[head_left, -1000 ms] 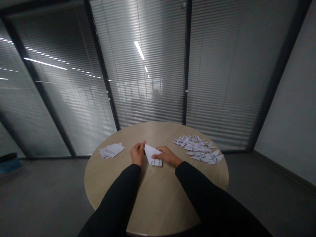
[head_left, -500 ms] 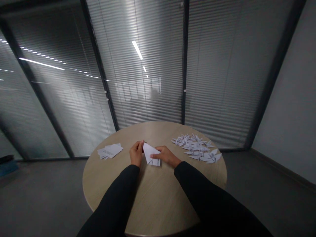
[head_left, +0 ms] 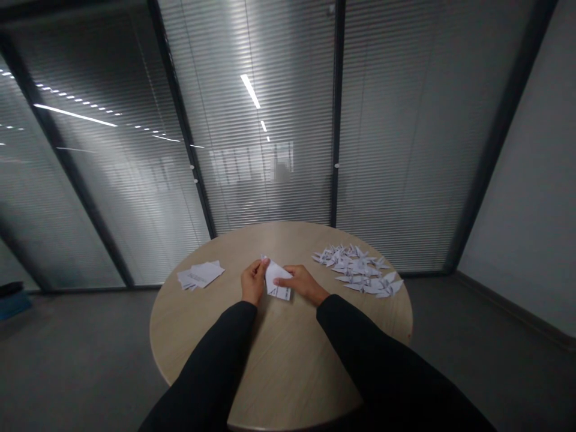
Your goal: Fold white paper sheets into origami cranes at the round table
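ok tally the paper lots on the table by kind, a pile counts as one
pile of folded paper cranes: 1
stack of paper sheets: 1
folded paper sheet: 1
total: 3

worn: long black sleeves | left sleeve (head_left: pixel 216 360): plain, matte, tapered, ended at the wrist | right sleeve (head_left: pixel 382 366): plain, matte, tapered, ended at the wrist | left hand (head_left: pixel 253 281): bare | right hand (head_left: pixel 303 285): bare
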`<state>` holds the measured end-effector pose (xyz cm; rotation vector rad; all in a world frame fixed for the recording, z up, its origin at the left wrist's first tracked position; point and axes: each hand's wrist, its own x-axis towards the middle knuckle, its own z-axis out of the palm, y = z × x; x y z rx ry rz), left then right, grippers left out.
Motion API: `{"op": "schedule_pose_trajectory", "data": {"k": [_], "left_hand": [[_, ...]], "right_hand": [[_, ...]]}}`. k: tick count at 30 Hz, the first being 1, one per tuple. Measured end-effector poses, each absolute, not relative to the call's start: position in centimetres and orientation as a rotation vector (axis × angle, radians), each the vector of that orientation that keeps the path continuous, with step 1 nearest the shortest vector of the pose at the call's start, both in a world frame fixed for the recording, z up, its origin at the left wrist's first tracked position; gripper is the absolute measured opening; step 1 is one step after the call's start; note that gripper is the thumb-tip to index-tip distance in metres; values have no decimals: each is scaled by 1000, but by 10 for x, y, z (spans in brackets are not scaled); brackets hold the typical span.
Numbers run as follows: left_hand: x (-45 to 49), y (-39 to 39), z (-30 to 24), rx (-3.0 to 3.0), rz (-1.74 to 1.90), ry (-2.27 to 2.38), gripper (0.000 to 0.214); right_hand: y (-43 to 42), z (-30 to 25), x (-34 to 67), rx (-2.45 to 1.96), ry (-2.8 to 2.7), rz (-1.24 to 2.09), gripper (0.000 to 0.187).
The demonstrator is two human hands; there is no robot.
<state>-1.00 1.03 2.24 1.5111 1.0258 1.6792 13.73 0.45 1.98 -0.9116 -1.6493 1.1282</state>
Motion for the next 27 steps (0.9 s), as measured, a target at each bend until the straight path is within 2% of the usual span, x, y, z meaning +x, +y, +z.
{"op": "schedule_pose_trajectory", "data": {"k": [7, 14, 22, 27], "left_hand": [[-7, 13, 18, 1366, 1461, 861, 46], [-6, 11, 19, 1379, 1500, 909, 46], [-6, 13, 15, 1341, 1346, 813, 47], [-7, 13, 15, 1438, 1424, 902, 48]], "right_hand": [[7, 17, 140, -919, -1580, 1150, 45], [10, 14, 138, -922, -1580, 1142, 44], [13, 12, 141, -909, -1528, 1121, 45], [14, 10, 139, -900, -1523, 1125, 45]]}}
